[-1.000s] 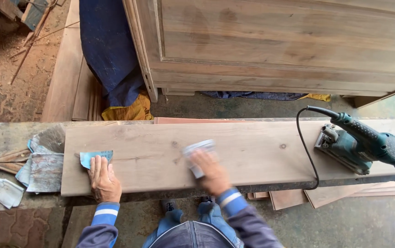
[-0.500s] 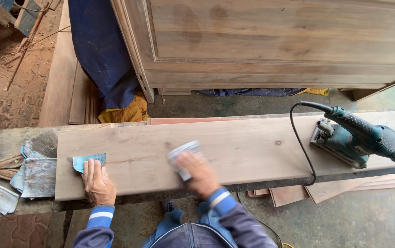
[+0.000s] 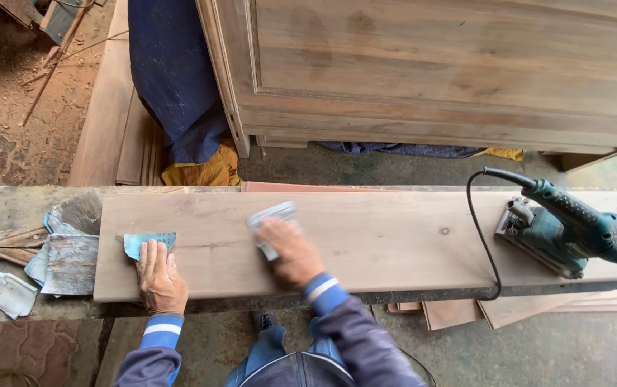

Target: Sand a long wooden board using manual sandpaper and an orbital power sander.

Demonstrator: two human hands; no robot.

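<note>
Sandpaper sheet (image 3: 271,218) under my right hand (image 3: 290,251) is what I am working with, and it lies flat on the long board (image 3: 394,244) that runs left to right across the counter (image 3: 7,208). In the head view, the one view there is, the sheet sticks out beyond my fingertips toward the far edge of the board, so the paper lies ahead of my fingers (image 3: 269,233), away from my body. My right fingers are pressed down and curled over it, gripping it against the wood.

My left hand (image 3: 159,272) rests near the board's left end, palm down, fingers spread flat on a small blue piece of sandpaper (image 3: 147,242); they pin it rather than clench it. The board's long axis lies crosswise to my arms, so its grain runs sideways from the right hand, which sits near the middle of the board's length.

Well apart to the right, a green power sander (image 3: 573,233) sits on the board, its black cord (image 3: 477,236) looping over the near edge. Worn scraps of paper (image 3: 64,258) lie on the counter just beyond the left end.
</note>
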